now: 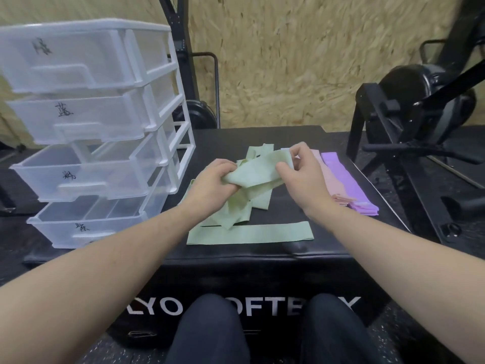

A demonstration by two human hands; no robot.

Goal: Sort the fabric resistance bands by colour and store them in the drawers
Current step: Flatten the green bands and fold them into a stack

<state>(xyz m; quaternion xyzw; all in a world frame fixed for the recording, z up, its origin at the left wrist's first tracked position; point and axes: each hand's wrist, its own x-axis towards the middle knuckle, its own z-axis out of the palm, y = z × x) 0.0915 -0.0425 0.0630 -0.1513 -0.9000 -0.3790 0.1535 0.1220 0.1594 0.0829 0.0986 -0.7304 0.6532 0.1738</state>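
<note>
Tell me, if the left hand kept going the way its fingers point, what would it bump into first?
Probably the right hand: the left hand points rightward along the green band both hold. Depth is unclear.

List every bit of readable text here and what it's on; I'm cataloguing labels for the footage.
"LYO", "OFT" and a final "Y" or "X": white print on the front of the black box, the rest hidden behind the knees.
Top drawer: handwritten mark, blurred, unreadable.
Second drawer: handwritten "藍", probably.
Third drawer: handwritten mark, too smeared to read.
Bottom drawer: handwritten mark, too small to read.
</note>
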